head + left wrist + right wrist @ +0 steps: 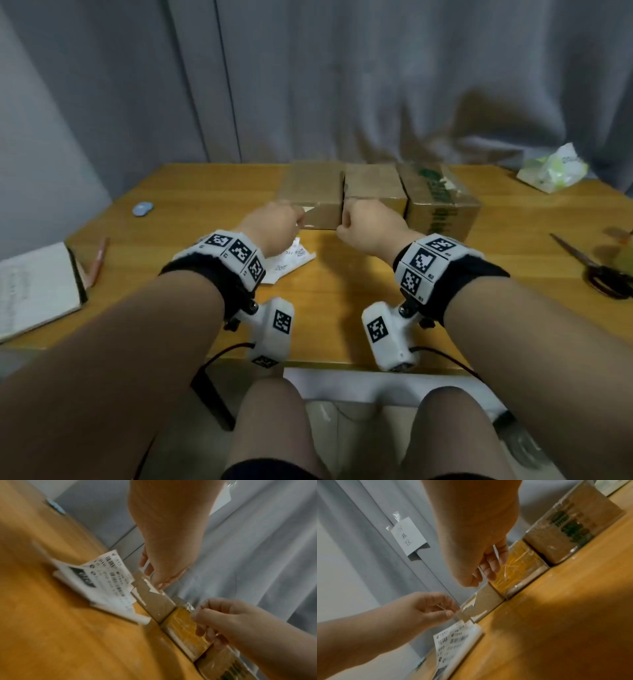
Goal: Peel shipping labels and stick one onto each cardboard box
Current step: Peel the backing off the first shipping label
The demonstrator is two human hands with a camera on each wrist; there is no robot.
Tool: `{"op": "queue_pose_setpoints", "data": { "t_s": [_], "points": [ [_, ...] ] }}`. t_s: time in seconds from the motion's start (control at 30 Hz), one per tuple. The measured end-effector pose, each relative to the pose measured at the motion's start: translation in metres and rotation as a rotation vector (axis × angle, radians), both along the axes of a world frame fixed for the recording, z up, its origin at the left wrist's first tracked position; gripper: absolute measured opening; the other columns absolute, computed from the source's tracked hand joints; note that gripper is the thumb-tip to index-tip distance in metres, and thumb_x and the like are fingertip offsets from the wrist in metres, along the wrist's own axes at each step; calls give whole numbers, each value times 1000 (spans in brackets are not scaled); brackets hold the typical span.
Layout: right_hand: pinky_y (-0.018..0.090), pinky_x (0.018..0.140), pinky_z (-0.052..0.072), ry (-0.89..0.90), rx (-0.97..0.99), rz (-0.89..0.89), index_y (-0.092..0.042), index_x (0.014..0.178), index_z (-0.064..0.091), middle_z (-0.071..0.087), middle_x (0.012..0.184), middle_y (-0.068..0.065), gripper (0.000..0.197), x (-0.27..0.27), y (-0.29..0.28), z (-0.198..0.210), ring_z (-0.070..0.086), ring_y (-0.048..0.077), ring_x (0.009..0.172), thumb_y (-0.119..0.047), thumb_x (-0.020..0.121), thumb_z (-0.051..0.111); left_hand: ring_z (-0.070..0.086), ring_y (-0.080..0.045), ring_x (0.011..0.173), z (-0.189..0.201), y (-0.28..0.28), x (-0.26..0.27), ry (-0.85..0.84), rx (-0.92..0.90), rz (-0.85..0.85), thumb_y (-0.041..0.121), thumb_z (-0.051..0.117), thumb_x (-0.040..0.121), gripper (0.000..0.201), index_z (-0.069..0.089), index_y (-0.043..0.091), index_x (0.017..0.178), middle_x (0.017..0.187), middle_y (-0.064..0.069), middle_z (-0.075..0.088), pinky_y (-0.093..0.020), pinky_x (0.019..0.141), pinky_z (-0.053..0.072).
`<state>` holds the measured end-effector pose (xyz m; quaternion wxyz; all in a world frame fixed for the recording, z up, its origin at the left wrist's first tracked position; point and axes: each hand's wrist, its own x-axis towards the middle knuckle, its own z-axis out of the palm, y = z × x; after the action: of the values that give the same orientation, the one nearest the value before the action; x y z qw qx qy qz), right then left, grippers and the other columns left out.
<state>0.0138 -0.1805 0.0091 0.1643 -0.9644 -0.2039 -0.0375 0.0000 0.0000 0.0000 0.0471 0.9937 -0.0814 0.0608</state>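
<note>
Three cardboard boxes stand in a row at the back of the wooden table: a plain left box [311, 185], a middle box [373, 185] and a right box [442, 202] with green print. Torn white label scraps cling to the left box's front [154, 601]. My left hand [298, 219] and right hand [342, 226] are both at that front face. Each pinches an end of a thin pale strip [460, 615] seen edge-on; I cannot tell whether it is label or film. A stack of printed shipping labels [291, 262] lies on the table just under my left hand.
An open notebook [34, 287] and a reddish pen [96, 260] lie at the left, a small blue disc [142, 208] behind them. Scissors [596, 270] lie at the right edge, a crumpled plastic bag [551, 169] at the back right. A grey curtain hangs close behind the boxes.
</note>
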Motion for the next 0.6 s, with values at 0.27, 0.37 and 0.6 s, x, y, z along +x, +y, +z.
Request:
{"op": "queue_pose_setpoints", "data": {
  "t_s": [0.27, 0.37, 0.6],
  "points": [
    [32, 64, 46, 57, -35, -20, -15, 96, 55, 57, 87, 0, 14, 16, 5, -16, 55, 21, 80, -26, 91, 49, 39, -28, 128, -33, 10, 16, 270, 74, 90, 30, 50, 94, 50, 35, 19, 140, 140, -8, 41, -44, 103, 37],
    [30, 62, 42, 67, -47, -6, -16, 96, 55, 56, 87, 0, 12, 21, 7, -14, 54, 20, 79, -26, 91, 50, 41, -27, 126, -31, 8, 24, 259, 100, 107, 36, 52, 92, 52, 38, 18, 138, 137, -7, 45, -45, 105, 34],
    [31, 64, 44, 69, -16, 24, -17, 93, 55, 59, 90, 1, 9, 30, 9, -12, 57, 21, 83, -25, 90, 51, 48, -22, 110, -29, 7, 30, 137, 6, 113, 30, 52, 93, 10, 59, 25, 98, 107, 1, 61, -35, 94, 29]
  ]
}}
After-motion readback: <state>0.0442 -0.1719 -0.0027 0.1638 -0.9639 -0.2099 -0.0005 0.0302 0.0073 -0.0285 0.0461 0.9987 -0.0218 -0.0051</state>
